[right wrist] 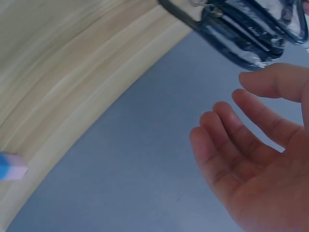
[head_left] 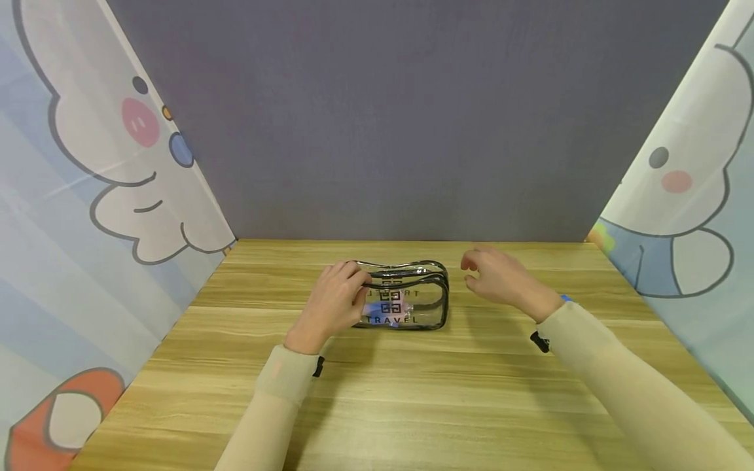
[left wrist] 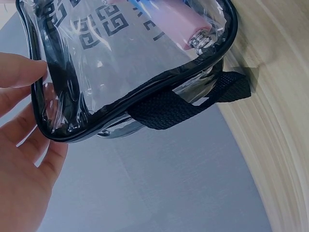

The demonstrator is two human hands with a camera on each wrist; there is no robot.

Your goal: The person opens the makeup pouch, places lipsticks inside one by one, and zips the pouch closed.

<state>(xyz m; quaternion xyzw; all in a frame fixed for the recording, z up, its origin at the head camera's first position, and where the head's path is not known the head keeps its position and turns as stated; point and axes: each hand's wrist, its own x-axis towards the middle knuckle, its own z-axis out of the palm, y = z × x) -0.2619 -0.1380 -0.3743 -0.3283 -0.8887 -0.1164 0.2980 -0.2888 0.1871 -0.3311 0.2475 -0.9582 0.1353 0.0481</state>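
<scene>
A clear pouch (head_left: pixel 427 307) with black piping and "TRAVEL" lettering stands on the wooden table. My left hand (head_left: pixel 337 297) pinches its upper left edge; in the left wrist view the thumb lies on one side of the black trim and the fingers (left wrist: pixel 53 159) on the other. Through the plastic shows a blue and pink item (left wrist: pixel 181 21) with a clear ribbed end. A black fabric strap (left wrist: pixel 164 108) loops from the pouch's end. Apart from the pouch, to its right, my right hand (head_left: pixel 497 276) hovers with loosely bent fingers, holding nothing.
A small blue and pink object (right wrist: pixel 12 166) lies on the table, mostly hidden behind the right forearm in the head view. A grey panel (head_left: pixel 377 118) rises at the table's back edge. Cartoon-printed curtains (head_left: pixel 76 163) flank both sides.
</scene>
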